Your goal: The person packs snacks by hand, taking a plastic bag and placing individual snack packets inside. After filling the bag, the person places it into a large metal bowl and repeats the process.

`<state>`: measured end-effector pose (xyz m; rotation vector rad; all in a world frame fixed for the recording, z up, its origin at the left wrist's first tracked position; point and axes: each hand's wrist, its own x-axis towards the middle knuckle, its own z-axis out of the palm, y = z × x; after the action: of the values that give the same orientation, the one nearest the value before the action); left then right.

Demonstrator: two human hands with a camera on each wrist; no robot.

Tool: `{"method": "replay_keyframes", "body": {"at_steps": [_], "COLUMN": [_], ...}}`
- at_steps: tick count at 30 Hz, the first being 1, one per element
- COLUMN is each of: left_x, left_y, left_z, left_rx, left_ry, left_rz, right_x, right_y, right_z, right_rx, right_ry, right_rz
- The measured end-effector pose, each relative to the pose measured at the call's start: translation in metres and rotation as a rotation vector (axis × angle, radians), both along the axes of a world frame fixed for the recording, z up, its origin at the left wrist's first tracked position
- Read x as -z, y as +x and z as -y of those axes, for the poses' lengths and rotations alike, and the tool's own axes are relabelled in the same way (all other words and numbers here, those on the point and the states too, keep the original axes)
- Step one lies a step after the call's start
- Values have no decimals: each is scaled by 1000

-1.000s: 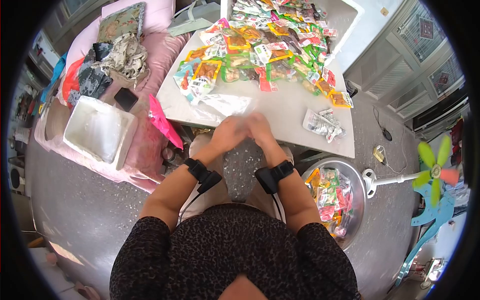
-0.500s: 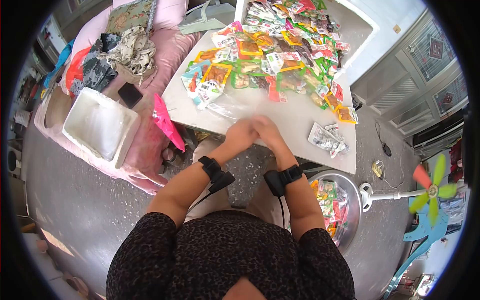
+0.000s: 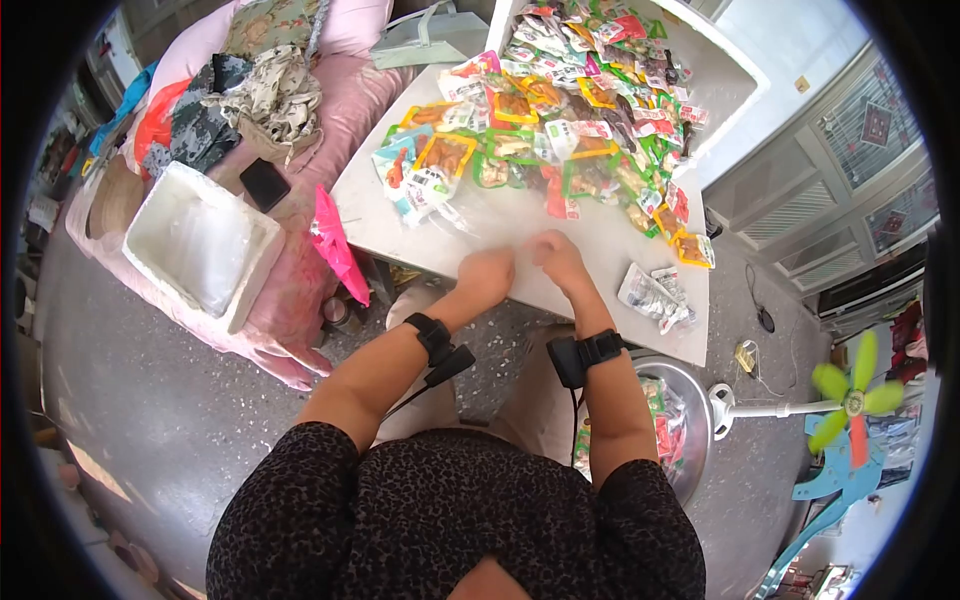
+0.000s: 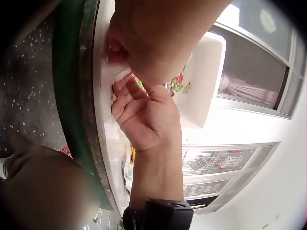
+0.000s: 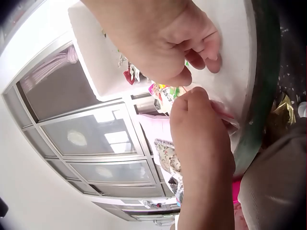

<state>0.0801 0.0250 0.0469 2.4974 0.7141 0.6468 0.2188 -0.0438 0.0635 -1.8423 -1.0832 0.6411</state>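
My left hand point(image 3: 487, 277) is at the table's front edge, its fingers curled round a clear plastic bag point(image 3: 455, 215) that spreads over the tabletop. In the right wrist view the left hand point(image 5: 201, 117) looks fist-like, with clear film point(image 5: 223, 112) showing at its fingers. A short gap to the right is my right hand point(image 3: 558, 262), fingers loosely bent with nothing visible between them. The left wrist view shows the right hand point(image 4: 146, 115) palm up. Beyond the bag lies a white-and-blue food packet point(image 3: 425, 185).
Colourful food packets point(image 3: 590, 140) cover the back of the table point(image 3: 590, 235), spilling from a white foam box point(image 3: 725, 95). Silvery packets point(image 3: 657, 297) lie at the right. A metal basin point(image 3: 690, 480) of packets stands below, beside a fan point(image 3: 853, 402). Another foam box point(image 3: 200, 250) sits on the bed.
My hands were together at the table edge and have now come apart, the right one to the right. The clear bag, spread wide and glossy earlier, looks narrower. The head view has shifted slightly.
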Motion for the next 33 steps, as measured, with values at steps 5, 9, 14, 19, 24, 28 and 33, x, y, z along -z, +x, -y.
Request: {"method": "replay_keyframes", "body": {"at_steps": [5, 9, 14, 19, 24, 28, 33], "left_x": [9, 17, 21, 21, 16, 19, 18], "left_y": [4, 1, 2, 3, 2, 3, 1], "left_z": [-4, -6, -7, -9, -8, -8, -8], "left_rx": [54, 82, 93, 105, 114, 112, 110], "left_ry": [110, 175, 219, 226, 235, 248, 237], "left_rz": [45, 223, 255, 297, 347, 309, 295], "right_x": [-37, -51, -20, 8, 3, 36, 14], "right_y": [41, 75, 126, 149, 151, 202, 185], "right_z": [-2, -17, -45, -76, -90, -114, -131], "right_rx": [118, 256, 194, 204, 193, 33, -19], "right_ry": [-79, -88, 255, 376, 399, 565, 668], "right_rz": [-118, -139, -495, -357, -399, 103, 218]}}
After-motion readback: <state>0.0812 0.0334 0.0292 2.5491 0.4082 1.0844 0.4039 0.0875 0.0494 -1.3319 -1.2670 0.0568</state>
